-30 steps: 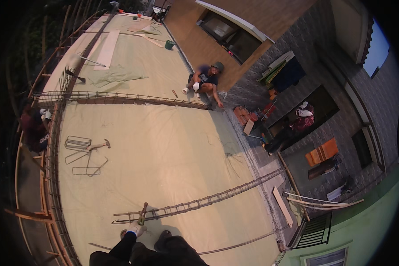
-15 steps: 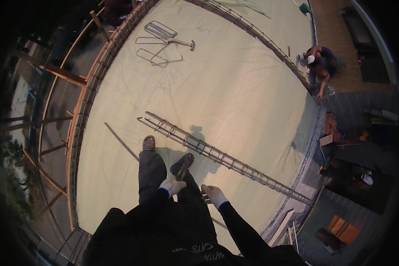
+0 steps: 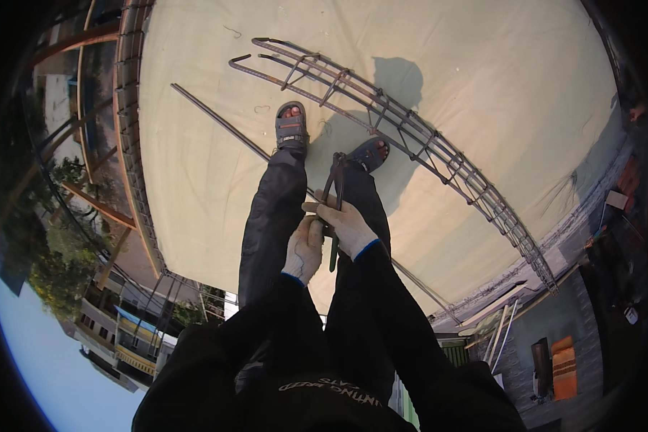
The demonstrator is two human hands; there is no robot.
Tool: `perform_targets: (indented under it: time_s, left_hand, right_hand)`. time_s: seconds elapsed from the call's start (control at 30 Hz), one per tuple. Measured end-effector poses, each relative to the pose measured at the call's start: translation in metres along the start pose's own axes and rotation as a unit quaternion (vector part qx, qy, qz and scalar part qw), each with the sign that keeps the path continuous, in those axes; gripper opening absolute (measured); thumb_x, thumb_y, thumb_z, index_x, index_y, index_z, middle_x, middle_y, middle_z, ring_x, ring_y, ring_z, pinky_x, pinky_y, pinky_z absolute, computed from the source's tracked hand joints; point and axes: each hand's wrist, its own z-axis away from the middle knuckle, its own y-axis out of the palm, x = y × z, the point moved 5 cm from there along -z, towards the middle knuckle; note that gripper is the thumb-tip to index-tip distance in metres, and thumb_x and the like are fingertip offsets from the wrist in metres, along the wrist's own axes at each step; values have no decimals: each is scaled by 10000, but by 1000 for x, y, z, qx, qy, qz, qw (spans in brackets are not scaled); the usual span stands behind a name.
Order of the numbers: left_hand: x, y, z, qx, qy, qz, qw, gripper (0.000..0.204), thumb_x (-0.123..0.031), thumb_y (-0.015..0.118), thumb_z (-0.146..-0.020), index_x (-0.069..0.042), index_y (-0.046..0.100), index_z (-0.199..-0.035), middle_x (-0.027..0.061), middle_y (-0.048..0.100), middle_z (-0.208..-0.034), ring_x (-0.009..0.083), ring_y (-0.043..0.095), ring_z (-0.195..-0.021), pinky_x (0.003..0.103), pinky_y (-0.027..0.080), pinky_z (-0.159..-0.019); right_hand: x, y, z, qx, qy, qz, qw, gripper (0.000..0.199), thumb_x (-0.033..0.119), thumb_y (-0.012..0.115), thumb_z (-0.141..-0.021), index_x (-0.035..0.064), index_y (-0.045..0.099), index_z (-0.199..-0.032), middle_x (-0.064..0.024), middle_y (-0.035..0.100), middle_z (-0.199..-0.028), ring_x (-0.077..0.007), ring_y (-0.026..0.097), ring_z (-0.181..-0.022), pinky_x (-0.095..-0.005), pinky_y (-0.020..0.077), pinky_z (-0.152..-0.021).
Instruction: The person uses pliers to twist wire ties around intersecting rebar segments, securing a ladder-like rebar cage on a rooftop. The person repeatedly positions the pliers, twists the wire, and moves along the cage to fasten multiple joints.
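Observation:
A pair of dark long-handled pincers [image 3: 338, 171] with a green grip is between my gloved hands, jaws pointing away from me over my right shin. My right hand [image 3: 347, 227] closes over the handles. Just left of it, my left hand [image 3: 304, 250] is closed, its fingertips meeting the handles and the right fingers. What the left fingers hold is hidden. Past my sandalled feet lies a long rebar cage [image 3: 425, 147] of thin bars tied with stirrups, its hooked ends at upper left. A straight steel bar [image 3: 219, 122] runs behind my legs.
Pale sheeting [image 3: 209, 180] covers the deck underfoot. Along the left edge run rebar and timber formwork [image 3: 133, 129], with a drop and wooden props beyond. Boards and a white pipe [image 3: 502, 335] lie at lower right, near an orange striped piece [image 3: 564, 367]. Short wire scraps are scattered about.
My hands have come together, and the pincers from my left hand now sit in my right. The view has tipped down and closer, so the hammer and the other person are out of sight.

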Motion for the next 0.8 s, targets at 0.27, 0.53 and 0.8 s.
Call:
perform_targets:
  time_s: [0.27,0.53,0.8]
  left_hand:
    - [-1,-12,-90,83,-13,-42,996,399,-298,549,-1138,49,700,-1267,157,690,-873,241,675,-794,402,527,-731]
    - [-18,12,-122,111,39,-138,983,458,-326,531,-1136,77,685,-1291,271,761,-1069,382,754,-1021,461,563,-893]
    - [-32,8,-131,105,51,-186,976,457,-320,540,-1132,78,683,-1303,281,770,-1110,395,761,-1060,456,571,-933]
  right_hand:
    - [18,-27,-49,40,-97,-189,976,500,112,600,-1113,-4,523,-1593,-162,697,-1444,-293,685,-1312,-508,576,-1140]
    - [24,-57,-66,-2,-133,-209,969,471,191,633,-1150,46,547,-1590,-156,711,-1399,-310,703,-1297,-533,600,-1112]
    - [19,-47,-84,-38,-154,-250,955,448,183,626,-1160,70,554,-1587,-98,736,-1269,-245,728,-1191,-460,624,-1041]
